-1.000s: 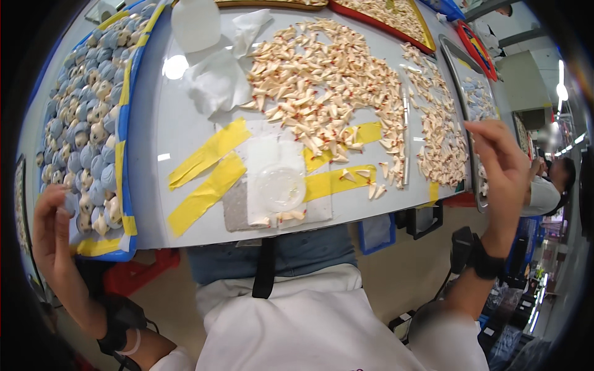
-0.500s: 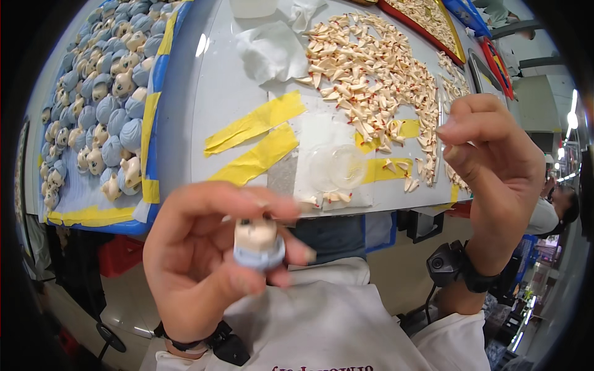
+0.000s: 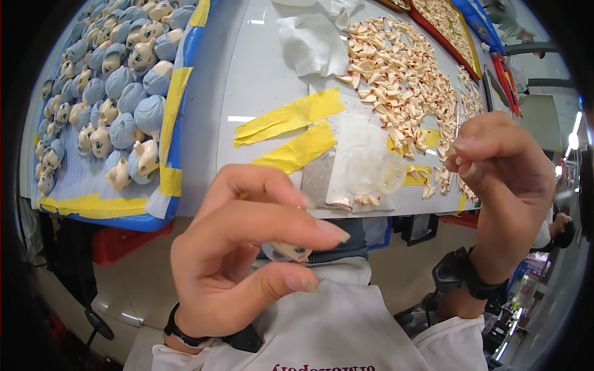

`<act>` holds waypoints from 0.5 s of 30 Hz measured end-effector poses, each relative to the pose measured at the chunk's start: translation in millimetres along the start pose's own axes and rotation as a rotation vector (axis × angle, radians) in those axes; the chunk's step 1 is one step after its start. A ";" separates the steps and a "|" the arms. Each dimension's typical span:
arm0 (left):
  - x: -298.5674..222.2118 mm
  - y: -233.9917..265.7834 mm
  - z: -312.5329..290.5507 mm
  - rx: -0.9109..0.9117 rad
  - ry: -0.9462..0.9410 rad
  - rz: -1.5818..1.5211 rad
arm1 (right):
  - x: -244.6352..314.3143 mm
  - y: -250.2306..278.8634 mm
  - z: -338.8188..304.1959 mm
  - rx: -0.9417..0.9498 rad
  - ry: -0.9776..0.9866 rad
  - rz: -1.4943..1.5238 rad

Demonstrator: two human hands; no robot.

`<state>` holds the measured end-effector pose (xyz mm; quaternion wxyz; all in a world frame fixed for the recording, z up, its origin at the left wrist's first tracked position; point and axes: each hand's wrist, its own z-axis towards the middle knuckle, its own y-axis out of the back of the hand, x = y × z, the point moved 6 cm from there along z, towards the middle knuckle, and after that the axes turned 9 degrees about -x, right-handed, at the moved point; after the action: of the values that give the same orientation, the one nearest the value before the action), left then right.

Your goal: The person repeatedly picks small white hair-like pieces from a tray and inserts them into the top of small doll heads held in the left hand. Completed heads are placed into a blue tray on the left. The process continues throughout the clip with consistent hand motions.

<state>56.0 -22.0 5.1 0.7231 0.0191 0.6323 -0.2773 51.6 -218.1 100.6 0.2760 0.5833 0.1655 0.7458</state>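
Observation:
A small doll head with pale face and blue hair is in my left hand, in front of my body below the table edge. My fingers cover most of it; part of the face shows between index finger and thumb. Over the table's right side my right hand is raised in a pinch, thumb and fingertips together. Whatever lies between those fingertips is too small to make out. Near that hand spreads a heap of small cream pointed pieces with red ends. A clear round plastic dish sits between the hands.
To the left stands a blue tray edged with yellow tape, filled with many blue-haired doll heads. Yellow tape strips and a white cloth lie on the table. A red tray of more pieces is at the far right.
My left hand has moved right, and its fingers have turned over the doll head, hiding more of it. My right hand has lowered slightly, still pinched. The view has shifted left.

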 end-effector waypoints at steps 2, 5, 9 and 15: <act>-0.6 -5.2 -4.9 -0.160 0.123 -0.106 | -2.5 -0.7 0.7 -0.031 -0.081 0.066; 1.5 -5.9 -6.8 -0.302 0.273 -0.192 | -6.5 -5.0 1.3 -0.092 -0.159 0.101; 1.1 -6.7 -5.5 -0.328 0.263 -0.215 | -6.4 -6.7 2.9 -0.122 -0.168 0.086; 1.1 -13.2 -9.4 -0.342 0.246 -0.319 | 1.7 -30.8 8.1 0.163 0.048 -0.202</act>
<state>42.0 -29.9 6.5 0.5806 -0.1696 0.7482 -0.2726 65.8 -193.2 86.5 0.2974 0.5661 0.2898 0.7121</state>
